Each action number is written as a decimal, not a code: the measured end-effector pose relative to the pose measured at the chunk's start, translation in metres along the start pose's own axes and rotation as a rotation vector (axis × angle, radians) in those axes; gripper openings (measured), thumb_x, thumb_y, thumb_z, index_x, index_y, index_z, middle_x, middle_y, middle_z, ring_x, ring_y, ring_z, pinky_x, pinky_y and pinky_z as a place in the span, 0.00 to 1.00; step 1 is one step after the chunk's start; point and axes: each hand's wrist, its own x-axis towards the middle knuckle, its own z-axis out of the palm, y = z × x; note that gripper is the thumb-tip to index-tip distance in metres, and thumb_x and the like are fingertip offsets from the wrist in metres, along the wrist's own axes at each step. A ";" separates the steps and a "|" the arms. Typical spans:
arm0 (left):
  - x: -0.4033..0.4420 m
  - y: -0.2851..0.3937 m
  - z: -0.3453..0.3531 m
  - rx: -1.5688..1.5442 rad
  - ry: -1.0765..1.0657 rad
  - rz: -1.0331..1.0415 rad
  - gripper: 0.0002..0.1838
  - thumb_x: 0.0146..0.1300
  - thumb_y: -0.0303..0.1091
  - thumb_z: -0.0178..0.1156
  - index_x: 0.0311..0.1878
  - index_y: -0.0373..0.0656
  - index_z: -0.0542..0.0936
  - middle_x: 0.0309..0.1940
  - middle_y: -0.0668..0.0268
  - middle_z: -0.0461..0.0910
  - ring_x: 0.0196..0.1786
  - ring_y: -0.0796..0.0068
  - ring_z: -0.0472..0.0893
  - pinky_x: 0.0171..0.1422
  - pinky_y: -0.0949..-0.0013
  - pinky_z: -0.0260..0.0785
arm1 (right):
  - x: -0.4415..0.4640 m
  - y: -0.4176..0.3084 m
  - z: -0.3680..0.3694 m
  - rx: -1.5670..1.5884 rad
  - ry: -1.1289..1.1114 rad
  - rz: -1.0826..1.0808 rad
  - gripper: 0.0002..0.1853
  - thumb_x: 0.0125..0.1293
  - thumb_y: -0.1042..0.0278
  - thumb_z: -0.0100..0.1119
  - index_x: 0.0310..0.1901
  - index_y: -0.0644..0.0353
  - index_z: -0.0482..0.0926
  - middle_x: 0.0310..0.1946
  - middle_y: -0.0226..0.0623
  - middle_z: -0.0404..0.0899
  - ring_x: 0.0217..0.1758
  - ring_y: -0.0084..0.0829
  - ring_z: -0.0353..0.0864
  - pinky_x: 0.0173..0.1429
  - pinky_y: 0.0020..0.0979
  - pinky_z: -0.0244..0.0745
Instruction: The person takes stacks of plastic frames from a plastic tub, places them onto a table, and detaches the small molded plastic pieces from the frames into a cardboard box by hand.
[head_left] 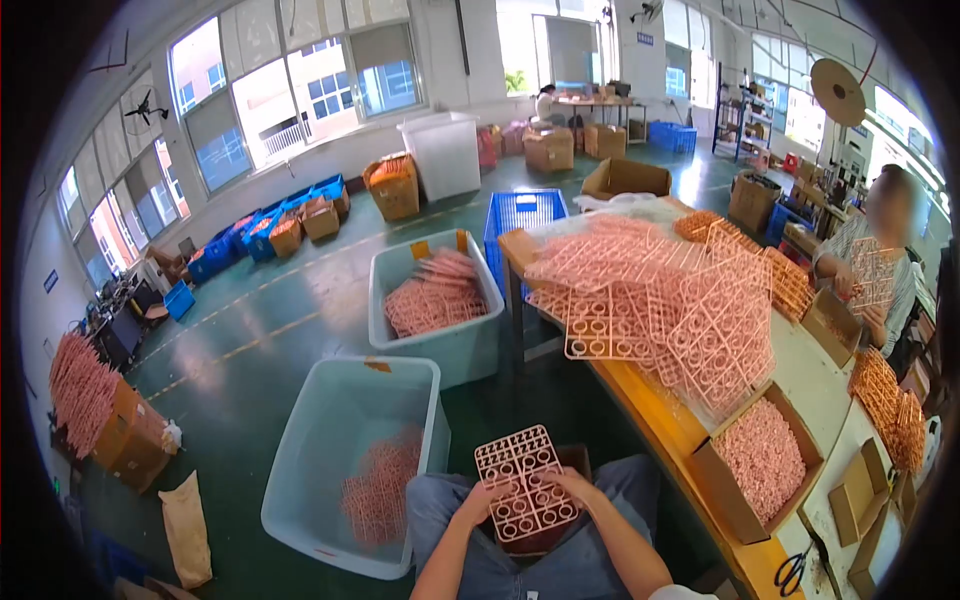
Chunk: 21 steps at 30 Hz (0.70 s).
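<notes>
Over my lap is a flat pink plastic moulded frame (518, 455) with rows of rings and small zigzag-shaped parts. My left hand (482, 502) grips its left edge, and my right hand (568, 487) has the right edge, fingers closed around the lattice. The fingertips are partly hidden by the frame. Beneath it, between my knees, part of a brown box (576, 458) shows. To my right on the table lies a large heap of similar pink frames (670, 300), partly on clear plastic sheeting. A carton of small pink pieces (760, 460) stands nearer me.
Left of my knees, a pale blue tub (290, 470) holds some frames; another tub (440, 355) behind it holds more. The wooden table edge (640, 415) runs along my right. Scissors (790, 573) lie at its near corner. A co-worker (880, 265) across the table holds a frame.
</notes>
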 end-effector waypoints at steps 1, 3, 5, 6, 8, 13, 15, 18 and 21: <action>-0.003 0.001 0.003 -0.009 -0.025 -0.006 0.18 0.56 0.28 0.64 0.50 0.40 0.74 0.40 0.65 0.80 0.39 0.75 0.81 0.42 0.73 0.77 | -0.001 -0.002 0.004 -0.031 0.030 -0.019 0.12 0.59 0.66 0.63 0.42 0.62 0.77 0.31 0.33 0.81 0.25 0.26 0.81 0.26 0.28 0.79; -0.001 0.000 0.000 -0.042 0.008 -0.058 0.19 0.55 0.26 0.63 0.51 0.40 0.73 0.42 0.65 0.80 0.39 0.75 0.81 0.41 0.75 0.76 | 0.008 0.005 0.002 -0.080 0.056 -0.073 0.09 0.57 0.71 0.64 0.39 0.62 0.79 0.29 0.32 0.81 0.23 0.24 0.80 0.25 0.25 0.77; 0.005 0.001 -0.001 -0.091 -0.011 -0.061 0.20 0.55 0.25 0.61 0.52 0.40 0.73 0.43 0.64 0.79 0.41 0.74 0.81 0.41 0.74 0.76 | 0.016 0.012 -0.001 -0.126 0.117 -0.138 0.07 0.55 0.73 0.66 0.35 0.63 0.80 0.27 0.32 0.81 0.25 0.22 0.79 0.28 0.23 0.75; 0.006 0.001 0.000 -0.101 -0.025 -0.062 0.20 0.55 0.25 0.61 0.53 0.40 0.72 0.43 0.64 0.79 0.41 0.74 0.81 0.41 0.74 0.76 | 0.019 0.016 -0.002 -0.151 0.145 -0.202 0.07 0.55 0.73 0.66 0.35 0.64 0.81 0.27 0.32 0.81 0.26 0.22 0.79 0.30 0.23 0.75; 0.009 -0.004 -0.006 -0.089 -0.035 -0.080 0.21 0.55 0.25 0.60 0.54 0.40 0.72 0.43 0.64 0.79 0.41 0.73 0.81 0.42 0.72 0.77 | 0.018 0.019 0.001 -0.204 0.209 -0.264 0.07 0.54 0.74 0.66 0.34 0.66 0.81 0.27 0.31 0.81 0.28 0.21 0.77 0.32 0.23 0.72; 0.010 -0.007 -0.003 -0.080 -0.015 -0.073 0.19 0.56 0.22 0.58 0.54 0.39 0.73 0.42 0.63 0.80 0.39 0.73 0.81 0.39 0.72 0.76 | 0.017 0.024 0.004 -0.306 0.336 -0.274 0.05 0.55 0.73 0.64 0.30 0.65 0.79 0.24 0.27 0.77 0.24 0.18 0.73 0.28 0.23 0.69; 0.020 -0.024 -0.014 -0.028 0.081 -0.001 0.15 0.56 0.21 0.57 0.49 0.37 0.75 0.40 0.63 0.80 0.38 0.73 0.80 0.38 0.72 0.75 | 0.006 0.013 0.014 -0.091 0.239 -0.181 0.08 0.60 0.66 0.60 0.29 0.62 0.78 0.23 0.27 0.76 0.24 0.19 0.73 0.28 0.22 0.68; 0.028 -0.030 -0.019 0.030 0.218 0.075 0.10 0.56 0.20 0.56 0.41 0.37 0.77 0.35 0.63 0.80 0.33 0.72 0.81 0.33 0.72 0.75 | 0.017 0.025 0.009 0.117 0.181 -0.133 0.12 0.66 0.59 0.51 0.36 0.60 0.76 0.29 0.30 0.78 0.28 0.21 0.77 0.32 0.22 0.72; 0.027 -0.032 -0.021 0.053 0.254 0.109 0.09 0.53 0.20 0.55 0.39 0.37 0.76 0.32 0.64 0.79 0.31 0.73 0.79 0.32 0.72 0.73 | 0.022 0.035 0.006 0.177 0.143 -0.162 0.11 0.66 0.62 0.50 0.43 0.60 0.74 0.35 0.33 0.78 0.34 0.24 0.79 0.38 0.25 0.77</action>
